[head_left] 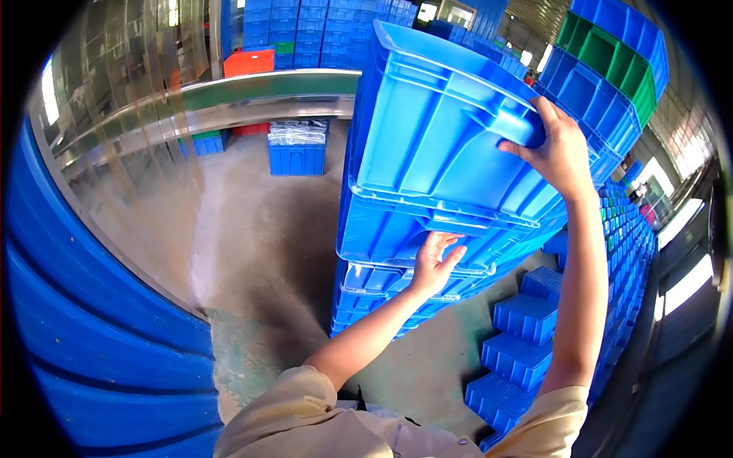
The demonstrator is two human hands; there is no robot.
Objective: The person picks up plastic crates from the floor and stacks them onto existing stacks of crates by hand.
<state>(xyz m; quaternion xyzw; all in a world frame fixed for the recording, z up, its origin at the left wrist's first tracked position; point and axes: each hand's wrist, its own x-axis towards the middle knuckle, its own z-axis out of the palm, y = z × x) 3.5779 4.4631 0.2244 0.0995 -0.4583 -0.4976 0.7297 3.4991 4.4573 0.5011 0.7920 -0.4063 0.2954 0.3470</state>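
Note:
A tall stack of blue plastic crates stands right in front of me. My right hand (561,145) grips the upper crate (435,130) near its right corner, fingers over the rim and thumb at the handle recess. Lower down, my left hand (437,267) has its fingers tucked up under the handle ledge of the crate below (382,225), with the thumb held apart. Those fingertips are partly hidden by the ledge. The upper crate sits on the lower one, and its inside is out of sight.
To the left are a blue corrugated panel (107,328) and clear strip curtains (130,114). A green-topped conveyor (305,85) carries a red crate (249,62); a filled blue crate (297,156) stands beneath. Stepped crate stacks (527,317) and a blue-green stack (603,46) rise on the right.

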